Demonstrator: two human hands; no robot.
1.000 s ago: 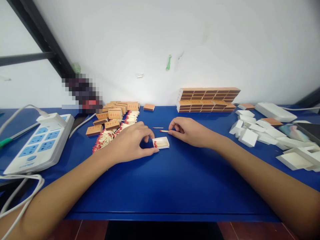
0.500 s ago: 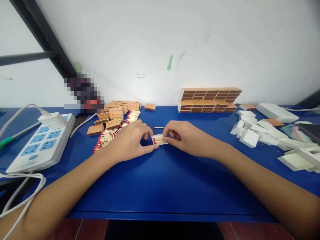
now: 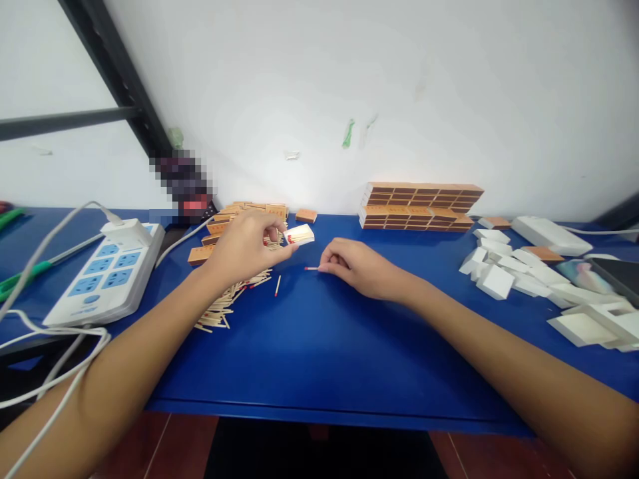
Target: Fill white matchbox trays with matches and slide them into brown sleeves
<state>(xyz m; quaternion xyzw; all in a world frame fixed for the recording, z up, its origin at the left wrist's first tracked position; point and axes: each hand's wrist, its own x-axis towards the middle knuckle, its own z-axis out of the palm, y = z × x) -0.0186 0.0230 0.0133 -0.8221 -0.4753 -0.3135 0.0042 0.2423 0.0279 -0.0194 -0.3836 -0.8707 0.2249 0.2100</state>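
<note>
A small white tray (image 3: 301,234) with red-tipped matches in it is held by its left end between the thumb and fingers of my left hand (image 3: 249,243). My right hand (image 3: 349,266) pinches a single match (image 3: 312,268), its red head pointing left, at the table surface. Below and behind my left hand lies a pile of loose matches (image 3: 217,313), partly hidden by the hand and forearm. One match (image 3: 277,286) lies apart from the pile. Orange-brown matchboxes (image 3: 201,255) are heaped behind my left hand.
Stacked matchboxes (image 3: 419,216) stand by the wall, with a single matchbox (image 3: 306,215) to their left. White empty trays (image 3: 495,281) are scattered at the right near a phone (image 3: 616,276). A power strip (image 3: 107,273) with cables is at the left of the blue table (image 3: 319,359).
My left hand has lifted the tray up and to the left. My right hand has let go of the tray and taken hold of a match. The view has shifted slightly.
</note>
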